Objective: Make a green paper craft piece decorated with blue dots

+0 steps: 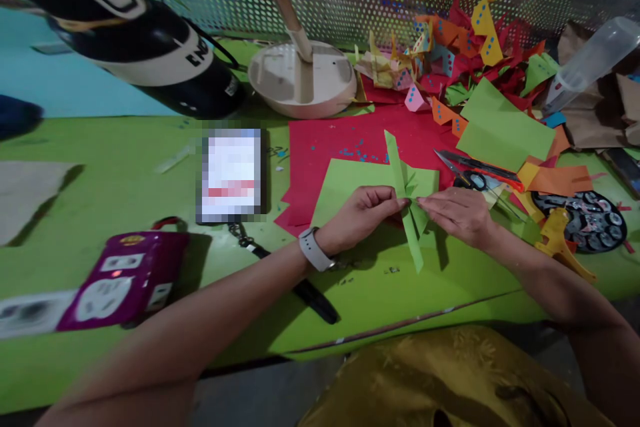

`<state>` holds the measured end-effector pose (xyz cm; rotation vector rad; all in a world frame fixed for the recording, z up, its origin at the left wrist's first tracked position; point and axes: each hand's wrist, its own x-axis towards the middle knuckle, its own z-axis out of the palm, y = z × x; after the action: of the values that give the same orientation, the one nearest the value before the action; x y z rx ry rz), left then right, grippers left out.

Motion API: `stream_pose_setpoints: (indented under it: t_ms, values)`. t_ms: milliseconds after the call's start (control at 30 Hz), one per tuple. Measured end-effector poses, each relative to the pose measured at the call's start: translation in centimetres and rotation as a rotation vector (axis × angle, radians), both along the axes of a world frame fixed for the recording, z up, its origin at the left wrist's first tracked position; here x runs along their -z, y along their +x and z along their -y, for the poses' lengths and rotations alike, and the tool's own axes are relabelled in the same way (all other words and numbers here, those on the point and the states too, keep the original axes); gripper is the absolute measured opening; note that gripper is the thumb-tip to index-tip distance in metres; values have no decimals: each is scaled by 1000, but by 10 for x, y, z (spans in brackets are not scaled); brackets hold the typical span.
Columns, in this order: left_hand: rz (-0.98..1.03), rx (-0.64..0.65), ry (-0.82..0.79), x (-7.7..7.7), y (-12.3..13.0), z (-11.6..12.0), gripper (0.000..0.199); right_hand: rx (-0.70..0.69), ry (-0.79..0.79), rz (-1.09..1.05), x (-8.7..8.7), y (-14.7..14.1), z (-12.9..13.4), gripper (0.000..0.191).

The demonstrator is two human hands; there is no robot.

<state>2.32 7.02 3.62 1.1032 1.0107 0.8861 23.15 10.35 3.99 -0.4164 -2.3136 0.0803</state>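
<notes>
A black, white-banded bottle (160,67) sits far left, its contents hidden; a clear container (600,53) sits far right, its contents unclear. Folded paper pieces (450,47) heap between them. Centre, above the surface (390,307), left hand (357,219) and right hand (463,213) pinch folded green paper (398,165) between their fingers, scissors (473,180) just beyond.

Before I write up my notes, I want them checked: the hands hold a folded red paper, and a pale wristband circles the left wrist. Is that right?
One slip: the folded paper in the hands is green, not red, as the head view shows. The pale wristband does circle the left wrist.
</notes>
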Motion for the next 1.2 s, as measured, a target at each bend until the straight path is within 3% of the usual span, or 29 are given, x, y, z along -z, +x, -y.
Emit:
stream_pose_setpoints:
  t_ms: [267, 400, 733, 900, 1067, 1200]
  values:
    - [-6, -15, 1, 4, -1, 0, 33, -10, 308, 177, -10, 4, -1, 17]
    - [-40, -29, -2, 5, -1, 0, 34, -5, 375, 277, -12, 5, 3, 20]
    - [-25, -62, -92, 4, 3, 3, 37, -2, 198, 441, -7, 5, 8, 26]
    - [0, -78, -115, 4, 4, 3, 39, 9, 230, 420, -8, 5, 8, 24]
    - [-32, -52, -74, 3, 3, 2, 39, -22, 227, 369, -4, 6, 6, 25]
    - [-97, -25, 43, 2, 1, 3, 42, -3, 37, 174, 2, 3, 5, 14]
